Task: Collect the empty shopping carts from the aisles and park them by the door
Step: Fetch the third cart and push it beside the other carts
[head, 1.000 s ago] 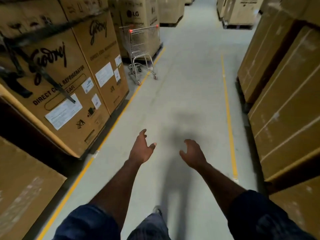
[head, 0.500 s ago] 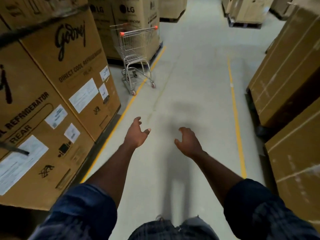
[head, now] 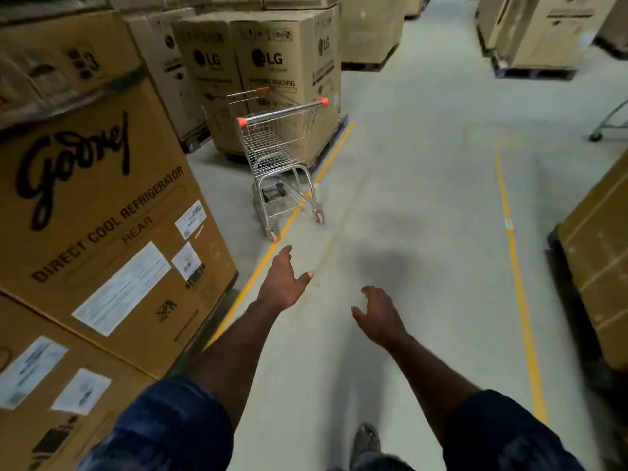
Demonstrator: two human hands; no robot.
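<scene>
Left grip (head: pixel 284 284) and right grip (head: pixel 380 317) have come nearer the cart (head: pixel 273 147)

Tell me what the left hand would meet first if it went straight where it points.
Probably the shopping cart, standing by the LG boxes: the left hand points toward it with only bare floor between. Depth is unclear, so handle or basket first, I cannot tell.

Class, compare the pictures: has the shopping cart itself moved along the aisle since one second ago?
No. The shopping cart stays beside the LG box, its wheels straddling the yellow line; only the person has come nearer.
</scene>
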